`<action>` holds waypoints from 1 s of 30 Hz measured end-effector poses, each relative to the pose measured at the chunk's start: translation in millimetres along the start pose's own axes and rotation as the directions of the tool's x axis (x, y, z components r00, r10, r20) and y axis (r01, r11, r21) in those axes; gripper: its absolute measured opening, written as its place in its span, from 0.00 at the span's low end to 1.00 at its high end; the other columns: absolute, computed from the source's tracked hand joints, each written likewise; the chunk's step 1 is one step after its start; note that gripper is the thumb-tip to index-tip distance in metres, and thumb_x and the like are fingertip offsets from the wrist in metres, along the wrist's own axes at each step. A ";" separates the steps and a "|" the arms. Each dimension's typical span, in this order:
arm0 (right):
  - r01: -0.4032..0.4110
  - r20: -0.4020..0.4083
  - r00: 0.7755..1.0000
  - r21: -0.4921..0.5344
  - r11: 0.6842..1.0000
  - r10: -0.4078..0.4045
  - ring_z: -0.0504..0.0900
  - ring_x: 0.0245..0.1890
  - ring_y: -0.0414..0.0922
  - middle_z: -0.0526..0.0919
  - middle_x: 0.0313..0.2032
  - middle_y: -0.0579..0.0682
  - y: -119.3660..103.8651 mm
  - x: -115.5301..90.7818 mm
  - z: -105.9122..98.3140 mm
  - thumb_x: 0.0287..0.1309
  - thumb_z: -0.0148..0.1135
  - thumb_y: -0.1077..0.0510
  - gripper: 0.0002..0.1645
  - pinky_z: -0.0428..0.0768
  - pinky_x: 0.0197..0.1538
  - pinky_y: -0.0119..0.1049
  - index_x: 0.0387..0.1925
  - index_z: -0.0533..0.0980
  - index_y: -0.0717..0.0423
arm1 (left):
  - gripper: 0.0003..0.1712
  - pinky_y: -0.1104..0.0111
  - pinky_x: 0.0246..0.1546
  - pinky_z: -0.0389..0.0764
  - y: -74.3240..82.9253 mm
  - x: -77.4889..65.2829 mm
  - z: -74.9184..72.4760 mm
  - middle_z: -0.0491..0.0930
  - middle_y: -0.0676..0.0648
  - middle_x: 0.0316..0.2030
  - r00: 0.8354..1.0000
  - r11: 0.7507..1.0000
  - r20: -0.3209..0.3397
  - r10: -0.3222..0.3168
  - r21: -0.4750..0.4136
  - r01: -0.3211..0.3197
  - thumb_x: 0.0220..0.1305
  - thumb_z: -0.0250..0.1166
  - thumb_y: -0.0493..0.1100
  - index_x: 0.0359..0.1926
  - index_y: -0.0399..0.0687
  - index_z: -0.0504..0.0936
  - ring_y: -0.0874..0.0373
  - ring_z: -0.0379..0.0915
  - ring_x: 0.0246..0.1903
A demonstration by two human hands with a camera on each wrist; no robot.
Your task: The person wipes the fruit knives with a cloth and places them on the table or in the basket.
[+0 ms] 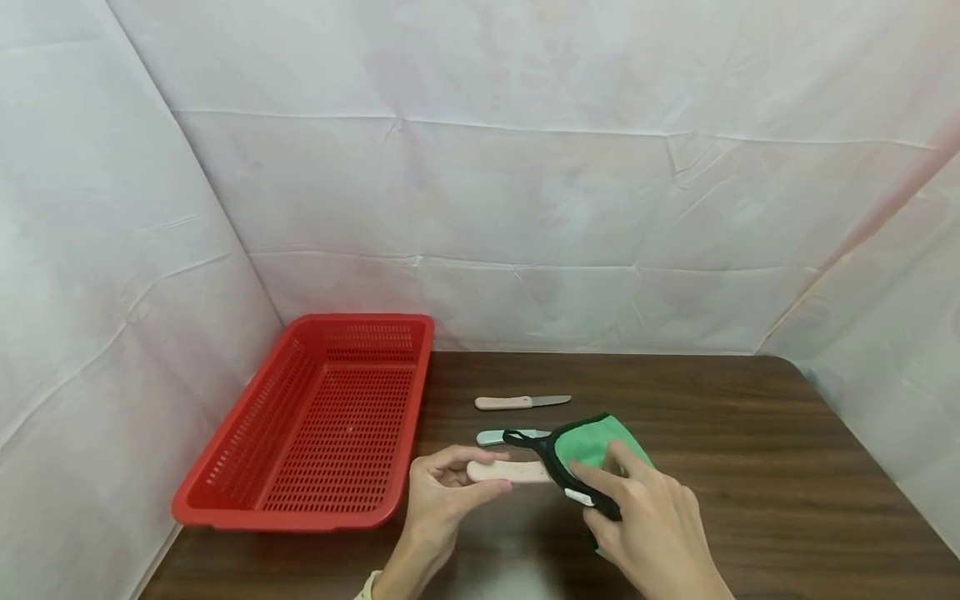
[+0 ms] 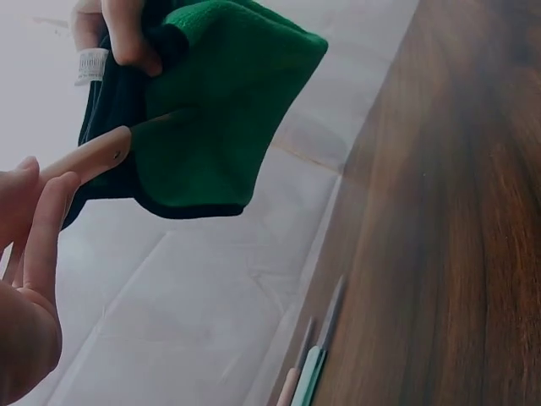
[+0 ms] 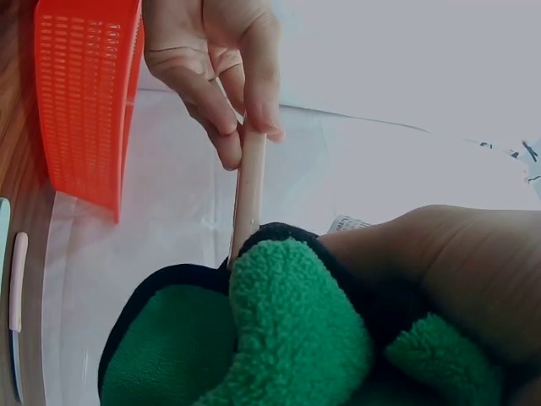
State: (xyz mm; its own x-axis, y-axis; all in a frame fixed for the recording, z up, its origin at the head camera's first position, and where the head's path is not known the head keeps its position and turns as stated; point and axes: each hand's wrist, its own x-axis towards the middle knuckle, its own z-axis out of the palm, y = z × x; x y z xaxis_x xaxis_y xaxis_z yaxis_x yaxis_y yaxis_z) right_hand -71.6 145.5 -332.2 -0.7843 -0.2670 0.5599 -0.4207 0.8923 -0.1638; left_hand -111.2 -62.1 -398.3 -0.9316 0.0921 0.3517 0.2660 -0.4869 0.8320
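Observation:
My left hand [image 1: 442, 492] pinches the pale pink handle of a knife [image 1: 510, 472] between thumb and fingers, held up above the table. A green cloth [image 1: 592, 442] with black edging, a hanging loop and a white label is folded around the knife's blade, which it mostly hides. My right hand [image 1: 652, 508] grips that cloth from the right. In the left wrist view, part of the blade shows against the green cloth [image 2: 220, 110]. Behind the hands lie a knife with a pale green handle [image 1: 491, 437], partly covered by the loop, and a second pink-handled knife [image 1: 504, 403].
A red perforated plastic basket [image 1: 300, 527] stands on the left of the dark wood-grain table [image 1: 750, 433]. Whitish sheets [image 1: 525, 200] hang behind the table and at both sides.

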 end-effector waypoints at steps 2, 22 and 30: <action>-0.004 -0.001 1.000 -0.010 1.000 0.004 0.48 0.10 0.28 0.63 0.27 0.32 1.2 0.1 0.5 0.22 0.67 0.61 0.25 0.49 0.10 0.20 0.32 0.81 0.37 | 0.17 0.55 0.27 0.79 1.1 -0.2 -0.5 0.75 0.24 0.33 1.000 1.000 -0.002 0.002 -0.003 -0.002 0.35 0.67 0.22 0.33 0.24 0.76 0.45 0.78 0.26; -0.147 0.042 0.988 -0.036 0.988 0.149 0.50 0.11 0.31 0.60 0.24 0.30 25.7 -0.3 -13.5 0.26 0.66 0.61 0.23 0.50 0.13 0.25 0.31 0.81 0.36 | 0.16 0.49 0.25 0.76 14.4 5.0 -14.8 0.76 0.27 0.34 1.000 0.995 0.029 0.008 -0.096 -0.006 0.39 0.61 0.17 0.34 0.28 0.77 0.43 0.78 0.25; -0.160 0.015 0.987 -0.018 0.987 0.161 0.53 0.12 0.32 0.61 0.23 0.31 28.2 0.6 -14.7 0.25 0.67 0.61 0.19 0.53 0.13 0.26 0.27 0.80 0.38 | 0.16 0.53 0.24 0.78 13.4 6.0 -14.6 0.76 0.26 0.34 0.999 0.999 0.034 0.023 -0.031 -0.022 0.39 0.63 0.19 0.34 0.24 0.75 0.48 0.78 0.25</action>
State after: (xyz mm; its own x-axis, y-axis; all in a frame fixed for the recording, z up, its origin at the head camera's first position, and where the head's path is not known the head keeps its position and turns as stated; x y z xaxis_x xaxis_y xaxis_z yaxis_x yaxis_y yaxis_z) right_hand -77.2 175.8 -324.5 -0.8484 -0.1256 0.5143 -0.2814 0.9298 -0.2372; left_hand -116.9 -80.7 -391.3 -0.9163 0.1103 0.3851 0.2785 -0.5155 0.8104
